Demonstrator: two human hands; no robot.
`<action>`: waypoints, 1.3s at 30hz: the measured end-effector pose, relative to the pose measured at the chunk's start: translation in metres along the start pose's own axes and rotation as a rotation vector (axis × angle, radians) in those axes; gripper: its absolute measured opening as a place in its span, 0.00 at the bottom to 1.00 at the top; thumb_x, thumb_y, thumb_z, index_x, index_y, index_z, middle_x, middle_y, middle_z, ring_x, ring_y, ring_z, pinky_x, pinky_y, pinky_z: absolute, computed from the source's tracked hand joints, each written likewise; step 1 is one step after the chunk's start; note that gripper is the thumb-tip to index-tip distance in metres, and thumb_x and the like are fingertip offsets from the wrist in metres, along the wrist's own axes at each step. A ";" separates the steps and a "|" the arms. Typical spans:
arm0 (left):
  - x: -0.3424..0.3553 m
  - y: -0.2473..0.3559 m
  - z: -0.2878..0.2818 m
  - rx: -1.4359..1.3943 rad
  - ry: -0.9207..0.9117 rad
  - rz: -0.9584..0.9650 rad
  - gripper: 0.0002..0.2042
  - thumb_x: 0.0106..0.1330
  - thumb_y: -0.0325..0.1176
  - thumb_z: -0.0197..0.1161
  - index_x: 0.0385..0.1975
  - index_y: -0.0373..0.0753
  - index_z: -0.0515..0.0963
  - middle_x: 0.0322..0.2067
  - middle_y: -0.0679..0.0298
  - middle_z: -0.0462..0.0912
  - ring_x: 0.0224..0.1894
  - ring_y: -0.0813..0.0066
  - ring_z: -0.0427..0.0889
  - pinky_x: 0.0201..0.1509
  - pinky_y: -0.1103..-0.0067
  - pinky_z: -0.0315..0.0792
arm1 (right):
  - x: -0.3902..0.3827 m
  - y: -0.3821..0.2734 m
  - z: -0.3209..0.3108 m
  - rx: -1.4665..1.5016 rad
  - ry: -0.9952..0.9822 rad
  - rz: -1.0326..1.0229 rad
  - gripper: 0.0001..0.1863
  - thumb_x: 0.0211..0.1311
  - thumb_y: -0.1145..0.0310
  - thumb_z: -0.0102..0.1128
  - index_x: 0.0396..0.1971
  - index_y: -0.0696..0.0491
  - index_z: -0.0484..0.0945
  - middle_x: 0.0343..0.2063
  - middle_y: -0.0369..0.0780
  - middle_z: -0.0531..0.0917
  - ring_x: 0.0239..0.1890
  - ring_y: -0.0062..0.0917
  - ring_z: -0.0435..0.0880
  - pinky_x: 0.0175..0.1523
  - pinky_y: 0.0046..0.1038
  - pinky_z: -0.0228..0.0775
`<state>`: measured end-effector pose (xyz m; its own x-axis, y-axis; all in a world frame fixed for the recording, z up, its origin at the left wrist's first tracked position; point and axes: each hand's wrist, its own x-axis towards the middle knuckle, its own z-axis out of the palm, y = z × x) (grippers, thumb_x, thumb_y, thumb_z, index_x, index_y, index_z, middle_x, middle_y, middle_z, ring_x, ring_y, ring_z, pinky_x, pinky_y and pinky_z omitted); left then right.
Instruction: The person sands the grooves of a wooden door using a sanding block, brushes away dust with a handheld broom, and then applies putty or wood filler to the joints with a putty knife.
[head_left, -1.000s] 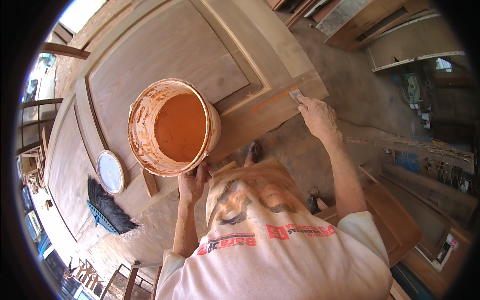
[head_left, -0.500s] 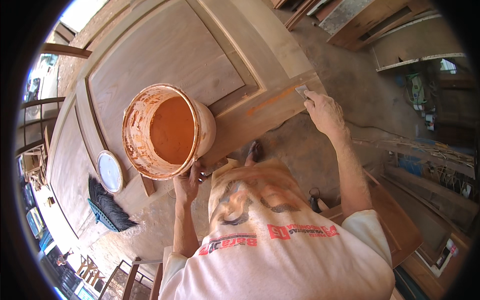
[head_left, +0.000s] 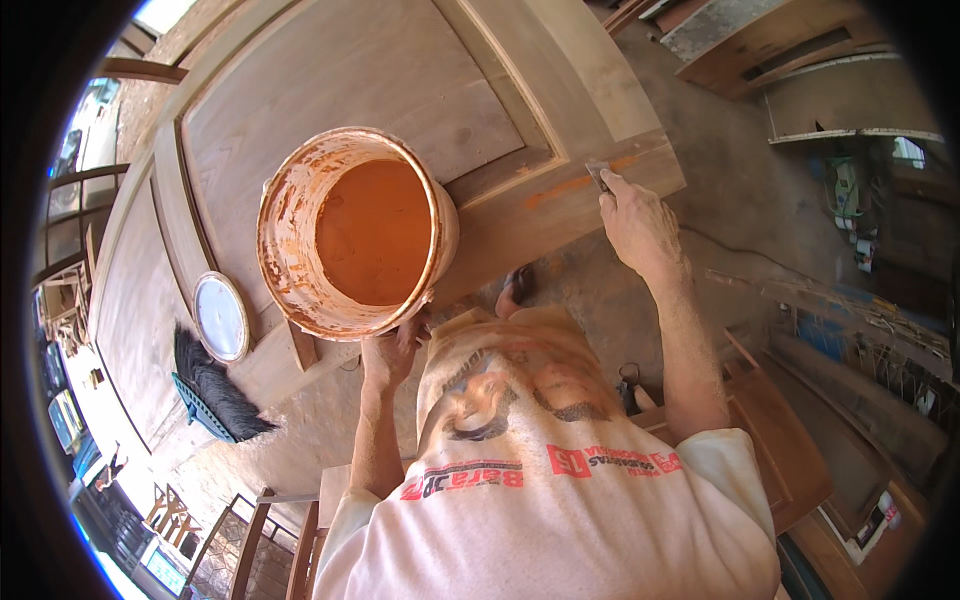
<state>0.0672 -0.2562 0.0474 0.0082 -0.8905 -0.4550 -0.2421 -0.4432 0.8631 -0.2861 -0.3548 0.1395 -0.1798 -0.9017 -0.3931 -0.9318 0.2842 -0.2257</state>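
Note:
My left hand is closed on the lower side of a bucket, holding it tilted with its mouth toward me. Orange-brown paste lies inside, and dried smears coat the bucket's inner wall. In my closed right hand is a small putty knife, its blade against the edge board of a panelled wooden door. An orange streak runs along that board on both sides of the blade. The bucket hides part of the door, and my fingers cover most of the knife's handle.
A round white lid rests on the door at left, near a black-bristled brush with a teal back. Wooden boards stand at the far right. Brown panels lie by my right elbow. A cable crosses the floor.
My right hand has drawn the putty knife left along the board, away from the door's corner, and orange now shows right of the blade. The view has shifted slightly; the bucket stays in my left hand.

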 end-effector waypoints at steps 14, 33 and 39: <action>0.009 -0.018 -0.023 0.085 -0.278 0.065 0.15 0.78 0.43 0.59 0.45 0.36 0.82 0.35 0.67 0.86 0.31 0.82 0.84 0.29 0.84 0.76 | -0.033 -0.071 0.045 0.058 -0.093 -0.083 0.21 0.74 0.66 0.50 0.59 0.62 0.74 0.42 0.58 0.84 0.47 0.52 0.84 0.52 0.49 0.76; 0.013 -0.011 -0.027 -0.007 -0.316 0.038 0.14 0.78 0.42 0.60 0.45 0.35 0.82 0.35 0.65 0.86 0.29 0.82 0.83 0.28 0.83 0.77 | -0.062 -0.069 0.082 0.071 -0.003 -0.202 0.23 0.76 0.63 0.53 0.66 0.54 0.72 0.44 0.50 0.84 0.46 0.46 0.85 0.50 0.44 0.78; 0.012 -0.012 -0.024 -0.053 -0.285 0.039 0.14 0.78 0.42 0.60 0.44 0.35 0.82 0.34 0.65 0.86 0.28 0.82 0.83 0.26 0.84 0.76 | -0.045 -0.053 0.067 0.099 0.039 -0.199 0.23 0.76 0.63 0.52 0.66 0.54 0.72 0.43 0.50 0.84 0.46 0.47 0.85 0.52 0.45 0.78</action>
<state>0.0937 -0.2641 0.0373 -0.2746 -0.8454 -0.4581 -0.1862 -0.4207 0.8879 -0.2075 -0.3072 0.1096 -0.0095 -0.9546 -0.2978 -0.9149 0.1285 -0.3827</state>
